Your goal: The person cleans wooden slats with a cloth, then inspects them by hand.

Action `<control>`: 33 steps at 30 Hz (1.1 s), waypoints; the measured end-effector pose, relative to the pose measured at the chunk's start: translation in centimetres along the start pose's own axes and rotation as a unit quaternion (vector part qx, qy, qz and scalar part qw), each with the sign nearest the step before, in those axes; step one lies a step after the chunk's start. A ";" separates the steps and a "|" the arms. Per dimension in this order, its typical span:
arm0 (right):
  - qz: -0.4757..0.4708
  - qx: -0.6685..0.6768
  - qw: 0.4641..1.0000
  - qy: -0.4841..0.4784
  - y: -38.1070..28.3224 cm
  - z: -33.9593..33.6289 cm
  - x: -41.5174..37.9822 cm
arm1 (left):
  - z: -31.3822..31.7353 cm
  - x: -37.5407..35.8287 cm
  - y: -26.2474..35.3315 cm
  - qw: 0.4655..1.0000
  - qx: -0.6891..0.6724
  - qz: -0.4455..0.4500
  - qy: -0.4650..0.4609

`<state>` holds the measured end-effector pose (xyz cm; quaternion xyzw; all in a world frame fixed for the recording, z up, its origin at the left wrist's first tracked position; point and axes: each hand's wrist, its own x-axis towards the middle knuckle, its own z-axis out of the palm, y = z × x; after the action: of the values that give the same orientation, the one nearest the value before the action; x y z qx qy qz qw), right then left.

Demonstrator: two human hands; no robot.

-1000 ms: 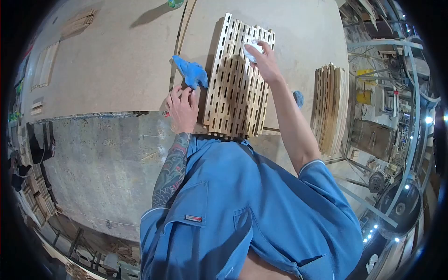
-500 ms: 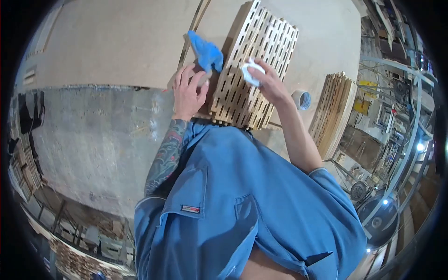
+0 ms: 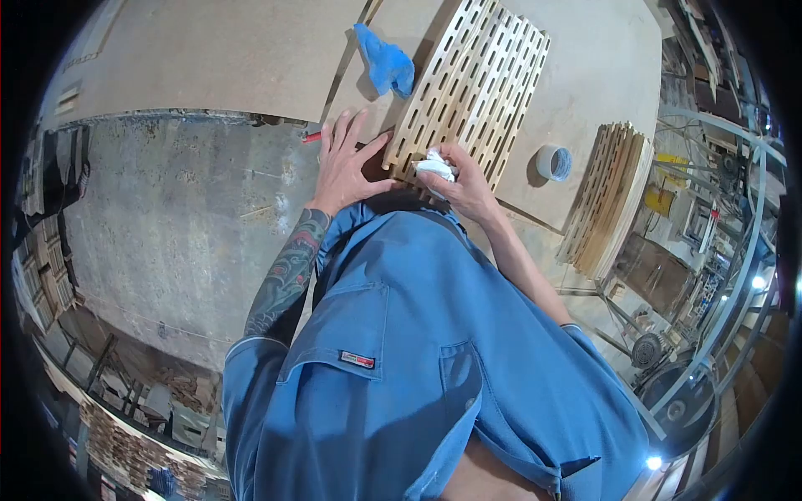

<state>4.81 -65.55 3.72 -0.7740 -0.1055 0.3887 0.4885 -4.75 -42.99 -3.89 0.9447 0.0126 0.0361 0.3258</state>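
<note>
The slats [image 3: 489,79], pale wood laid side by side in a flat row, stretch away from the right hand [image 3: 468,185], with their near end just under it and between the two hands. Each one is pierced along its length by short dark slots, and the wood looks golden and lighter where it catches the light, browner toward the near end. The right hand is closed around a crumpled white wad [image 3: 436,169], fingers and thumb pinching it over the near end of the slats; hand and wad together hide some of that end. The left hand [image 3: 341,163] is empty, fingers spread, its thumb close to the slats' near left corner (whether it touches them I cannot tell). The hands are apart. A red object [image 3: 312,137], partly covered by the left hand, pokes out to the left of its fingers. Beyond the left hand, just beside the slats' left edge, a blue cloth [image 3: 387,63] lies bunched on the desk [image 3: 217,58]. To the right of the right hand stands a roll [image 3: 553,163], white outside and bluish-grey inside, well clear of the slats. Farther right again lies a second stack [image 3: 608,196] of slotted wood.
</note>
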 end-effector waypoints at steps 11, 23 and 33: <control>-0.002 -0.056 0.998 -0.016 -0.7 0.5 0.2 | 0.1 0.0 0.4 0.998 -0.003 0.013 0.063; 0.018 -0.102 0.995 -0.003 -0.9 0.9 0.5 | 0.2 -0.2 0.3 0.998 -0.002 0.008 0.058; 0.001 -0.159 0.987 0.032 -0.2 0.9 1.3 | 0.2 -0.2 0.0 0.999 -0.010 0.005 0.050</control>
<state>5.02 -64.14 3.01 -0.8541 -0.1490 0.3423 0.3622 -4.92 -43.16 -4.06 0.9384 0.0239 0.0846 0.3341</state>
